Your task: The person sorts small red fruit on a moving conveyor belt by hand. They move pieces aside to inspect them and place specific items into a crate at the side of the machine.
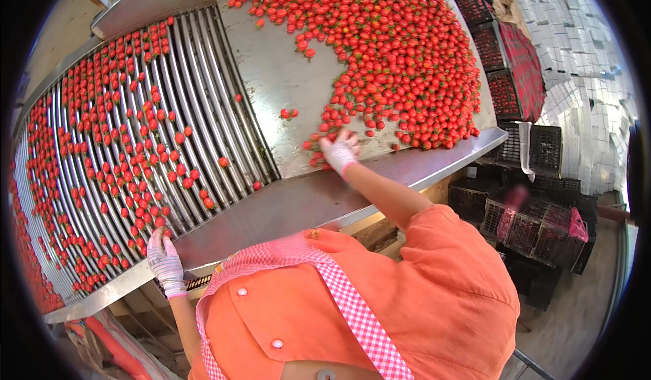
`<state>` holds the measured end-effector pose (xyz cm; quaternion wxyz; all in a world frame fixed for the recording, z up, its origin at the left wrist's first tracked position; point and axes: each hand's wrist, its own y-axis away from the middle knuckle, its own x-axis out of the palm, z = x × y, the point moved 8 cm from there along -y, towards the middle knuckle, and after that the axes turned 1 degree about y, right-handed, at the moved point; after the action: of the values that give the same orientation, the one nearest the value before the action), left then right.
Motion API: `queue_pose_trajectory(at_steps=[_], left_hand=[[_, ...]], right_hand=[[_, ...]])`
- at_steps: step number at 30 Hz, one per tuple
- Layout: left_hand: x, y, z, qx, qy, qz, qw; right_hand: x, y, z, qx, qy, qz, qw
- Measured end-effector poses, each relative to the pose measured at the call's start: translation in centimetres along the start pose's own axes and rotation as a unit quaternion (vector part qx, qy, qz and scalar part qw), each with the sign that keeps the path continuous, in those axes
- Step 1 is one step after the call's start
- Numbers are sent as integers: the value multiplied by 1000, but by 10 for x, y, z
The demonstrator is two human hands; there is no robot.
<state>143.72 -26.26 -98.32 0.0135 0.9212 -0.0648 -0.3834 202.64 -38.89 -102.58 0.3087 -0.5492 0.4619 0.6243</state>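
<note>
My right hand, in a white glove with a pink cuff, reaches over the steel sorting table. Its curved, slightly blurred fingers are at a small group of red cherry tomatoes; no tomato is plainly gripped. A large heap of the same cherry tomatoes covers the table's right side. My left hand, in a striped glove, is at the near rim of the roller conveyor. Its fingertips are beside a tomato on the rollers, with no firm hold visible.
Many loose tomatoes lie across the rollers. A raised steel edge runs between my body and the table. Black plastic crates stand to the right, some with pink netting. Filled crates line the far right side.
</note>
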Motion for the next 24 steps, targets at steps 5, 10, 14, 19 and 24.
queue_pose_trajectory(at_steps=[5, 10, 14, 19, 24], left_hand=[[-2, -3, -5, -10, -17, -21, 1000], [-4, 2, 5, -8, -25, -52, 998], [-6, -2, -26, 10, -78, -44, 996], [2, -6, -30, 5, -44, -34, 998], [5, -2, -31, 7, -53, -24, 998]], right_hand=[[55, 105, 156, -235, -201, 330, 892], [44, 119, 208, -475, -248, 231, 812], [-21, -8, 146, -411, -249, 55, 875], [-98, -148, 27, -237, -95, -259, 932], [-109, -179, -38, 1, 23, -205, 979]])
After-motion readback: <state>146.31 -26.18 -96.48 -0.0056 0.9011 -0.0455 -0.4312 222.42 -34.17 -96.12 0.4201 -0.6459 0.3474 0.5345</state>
